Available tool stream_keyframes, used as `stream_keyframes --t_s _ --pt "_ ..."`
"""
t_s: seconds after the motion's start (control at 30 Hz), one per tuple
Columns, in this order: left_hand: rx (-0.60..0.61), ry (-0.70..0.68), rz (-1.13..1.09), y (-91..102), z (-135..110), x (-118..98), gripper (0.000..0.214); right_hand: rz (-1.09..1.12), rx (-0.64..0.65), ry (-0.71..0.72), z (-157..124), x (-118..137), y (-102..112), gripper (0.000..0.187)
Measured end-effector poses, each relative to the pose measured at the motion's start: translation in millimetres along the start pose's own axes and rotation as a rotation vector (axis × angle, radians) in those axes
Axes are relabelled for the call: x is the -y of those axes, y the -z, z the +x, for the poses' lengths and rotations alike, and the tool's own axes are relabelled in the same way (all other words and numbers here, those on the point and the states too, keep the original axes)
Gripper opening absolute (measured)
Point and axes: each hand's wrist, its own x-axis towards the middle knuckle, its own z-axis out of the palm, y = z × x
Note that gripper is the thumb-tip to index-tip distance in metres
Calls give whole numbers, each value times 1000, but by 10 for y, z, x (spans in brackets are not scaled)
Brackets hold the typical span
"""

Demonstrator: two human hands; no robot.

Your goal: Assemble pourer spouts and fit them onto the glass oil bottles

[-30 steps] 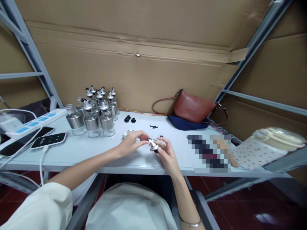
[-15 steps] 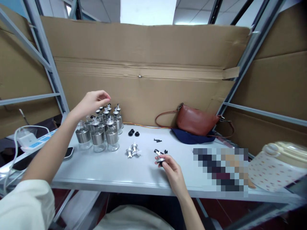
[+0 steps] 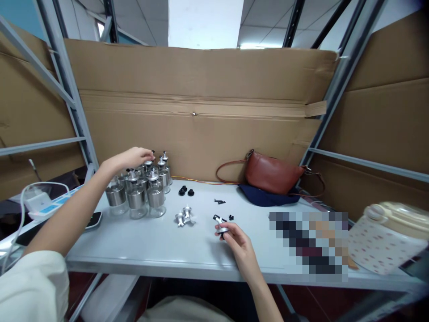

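My left hand (image 3: 136, 156) is at the tops of the rear bottles, its fingers bent downward close to one black-tipped pourer. The thumb is hidden, so I cannot tell whether it grips that bottle. Glass bottles (image 3: 136, 196) with steel bands and silver pourer tops stand grouped below it. Near the table's front, my right hand (image 3: 239, 243) pinches a silver bottle pourer (image 3: 221, 229) with a black lever and dark underside. More silver pourer tops (image 3: 184, 217) lie left of it. Small black parts (image 3: 231, 217), thin black levers (image 3: 219, 201) and black stoppers (image 3: 186, 191) lie farther back.
A brown leather bag (image 3: 273, 172) rests on a navy cloth item (image 3: 266, 197) at the back right. A spotted container (image 3: 385, 239) stands at the right end, beside a blurred-out patch. A phone (image 3: 94, 220) and a power strip (image 3: 55, 201) are on the left.
My left hand has come down from above the bottles to the rear bottle tops. My right hand still holds the pourer in nearly the same place. The view has tilted slightly upward.
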Motion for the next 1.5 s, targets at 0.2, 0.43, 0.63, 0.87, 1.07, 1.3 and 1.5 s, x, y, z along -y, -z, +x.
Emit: stream_keyframes --t_s 0.2,0.43,0.63,0.87,1.07,1.3,1.5 --pt "-105 310 -105 -52 -484 539 43 -11 0 -16 -4 21 -12 24" --pt "-391 438 -531 -554 -923 578 47 -53 -8 2 10 6 -5 28" --pt "-546 390 -775 -654 -1194 282 51 -97 -60 41 11 25 -4 30" --pt "-483 385 -651 -827 -1477 -78 45 -85 -141 63 10 3 -17 31" --pt "-525 262 -937 -1060 -1443 -636 48 -27 -152 107 6 57 -47 26" --pt "-503 16 -1278 -1283 -1271 -1328 29 15 -167 249 -19 360 -145 27" --pt "-381 -220 -1488 -1412 -1075 -1863 44 -175 -26 445 19 593 -214 44"
